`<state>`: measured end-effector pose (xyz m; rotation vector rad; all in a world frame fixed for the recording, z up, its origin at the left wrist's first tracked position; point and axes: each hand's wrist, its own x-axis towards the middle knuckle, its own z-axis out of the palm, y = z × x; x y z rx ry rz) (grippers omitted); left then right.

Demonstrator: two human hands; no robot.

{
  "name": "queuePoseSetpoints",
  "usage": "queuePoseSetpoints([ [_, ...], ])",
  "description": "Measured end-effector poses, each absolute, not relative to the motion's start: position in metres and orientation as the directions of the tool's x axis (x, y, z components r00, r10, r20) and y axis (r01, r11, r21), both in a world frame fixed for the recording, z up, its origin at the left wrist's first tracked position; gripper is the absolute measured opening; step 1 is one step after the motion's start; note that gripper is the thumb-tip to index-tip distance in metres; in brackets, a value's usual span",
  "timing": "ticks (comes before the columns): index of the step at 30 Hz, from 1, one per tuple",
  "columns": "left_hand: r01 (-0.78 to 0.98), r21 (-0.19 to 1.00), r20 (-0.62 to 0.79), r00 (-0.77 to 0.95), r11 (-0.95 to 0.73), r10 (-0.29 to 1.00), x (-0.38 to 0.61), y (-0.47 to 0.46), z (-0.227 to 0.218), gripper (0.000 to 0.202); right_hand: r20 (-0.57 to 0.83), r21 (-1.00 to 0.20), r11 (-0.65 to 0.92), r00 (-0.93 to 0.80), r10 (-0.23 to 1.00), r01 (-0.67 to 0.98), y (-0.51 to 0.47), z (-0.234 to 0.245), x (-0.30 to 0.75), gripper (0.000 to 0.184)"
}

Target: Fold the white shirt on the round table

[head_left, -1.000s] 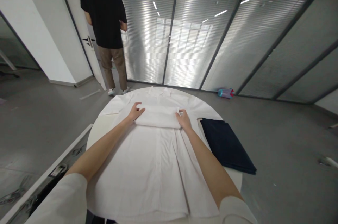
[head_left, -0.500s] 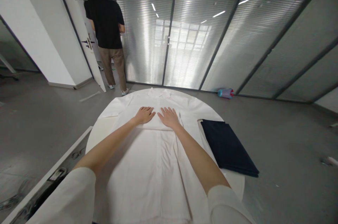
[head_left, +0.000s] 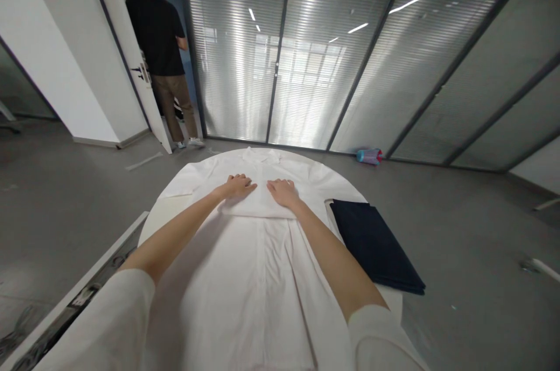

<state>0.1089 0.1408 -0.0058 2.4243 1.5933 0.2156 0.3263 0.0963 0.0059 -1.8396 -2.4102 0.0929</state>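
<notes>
A white shirt (head_left: 245, 277) lies spread over the round white table (head_left: 396, 301), its collar at the far end and its sleeves out to the sides. Across its middle runs a horizontal fold edge. My left hand (head_left: 238, 185) rests on the shirt's upper part, left of the centre, fingers bent a little and holding nothing. On the right of the centre, my right hand (head_left: 283, 191) touches the same area, with its fingers slightly bent and no cloth visibly gripped. A gap of shirt shows between both hands.
Folded navy cloth (head_left: 374, 245) lies on the table's right edge, slightly overhanging. A person in a black shirt (head_left: 160, 38) stands in the doorway beside the open door (head_left: 151, 97). Near the glass wall, a blue and pink striped object (head_left: 368, 156) lies on the floor.
Both hands have gone from flat, spread fingers to more bent ones, and they are slightly farther apart. The person at the door has moved farther into the doorway.
</notes>
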Motion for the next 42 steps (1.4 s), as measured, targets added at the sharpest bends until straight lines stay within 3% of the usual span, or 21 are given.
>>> queuePoseSetpoints([
  [4, 0.867, 0.376, -0.145, 0.403, -0.327, 0.903, 0.108, 0.167, 0.013, 0.045, -0.074, -0.193, 0.195, -0.212, 0.974, 0.962, 0.116, 0.023, 0.348, 0.053],
  [8, 0.829, 0.457, -0.160, 0.432, -0.321, 0.888, 0.108, 0.175, 0.023, 0.042, -0.144, -0.254, 0.168, -0.209, 0.967, 0.953, 0.127, 0.026, 0.358, 0.063],
  [11, 0.809, 0.479, -0.084, 0.429, -0.341, 0.900, 0.109, 0.168, 0.026, 0.041, -0.123, -0.259, 0.176, -0.213, 0.969, 0.950, 0.127, 0.022, 0.364, 0.067],
  [15, 0.801, 0.467, 0.030, 0.409, -0.375, 0.912, 0.108, 0.147, 0.041, 0.041, -0.052, -0.418, 0.274, -0.324, 0.945, 0.866, 0.123, 0.035, 0.376, 0.056],
  [18, 0.789, 0.391, 0.240, 0.409, -0.474, 0.880, 0.106, 0.122, 0.068, 0.038, 0.097, -0.479, 0.349, -0.347, 0.933, 0.805, 0.111, 0.069, 0.381, 0.045],
  [21, 0.791, 0.237, 0.483, 0.408, -0.565, 0.774, 0.105, 0.090, 0.094, 0.030, 0.334, -0.366, 0.387, -0.269, 0.904, 0.846, 0.083, 0.103, 0.377, 0.039],
  [23, 0.796, 0.137, 0.538, 0.440, -0.590, 0.719, 0.105, 0.067, 0.095, 0.025, 0.449, -0.216, 0.396, -0.270, 0.852, 0.892, 0.055, 0.110, 0.372, 0.033],
  [25, 0.787, 0.044, 0.510, 0.512, -0.615, 0.691, 0.104, 0.043, 0.080, 0.018, 0.463, -0.057, 0.392, -0.324, 0.825, 0.918, 0.024, 0.099, 0.369, 0.026],
  [27, 0.742, -0.019, 0.417, 0.616, -0.671, 0.669, 0.102, 0.021, 0.053, 0.013, 0.348, 0.038, 0.427, -0.412, 0.842, 0.904, -0.004, 0.074, 0.369, 0.024],
  [29, 0.669, -0.006, 0.309, 0.708, -0.743, 0.635, 0.098, 0.005, 0.028, 0.014, 0.184, 0.026, 0.497, -0.492, 0.851, 0.868, -0.025, 0.049, 0.371, 0.027],
  [31, 0.625, 0.086, 0.247, 0.741, -0.776, 0.624, 0.095, -0.001, 0.014, 0.023, 0.111, -0.030, 0.512, -0.506, 0.855, 0.859, -0.037, 0.033, 0.371, 0.029],
  [34, 0.660, 0.261, 0.242, 0.662, -0.705, 0.709, 0.099, 0.006, 0.017, 0.038, 0.202, -0.069, 0.420, -0.399, 0.894, 0.905, -0.037, 0.033, 0.358, 0.033],
  [36, 0.695, 0.317, 0.275, 0.584, -0.646, 0.763, 0.108, 0.017, 0.023, 0.042, 0.279, -0.091, 0.376, -0.339, 0.898, 0.922, -0.030, 0.038, 0.342, 0.036],
  [39, 0.726, 0.261, 0.358, 0.539, -0.636, 0.762, 0.124, 0.027, 0.016, 0.039, 0.334, -0.103, 0.344, -0.294, 0.896, 0.933, -0.019, 0.031, 0.318, 0.042],
  [42, 0.747, 0.172, 0.407, 0.540, -0.643, 0.737, 0.131, 0.026, -0.005, 0.040, 0.298, -0.098, 0.294, -0.254, 0.920, 0.951, -0.013, 0.008, 0.310, 0.051],
])
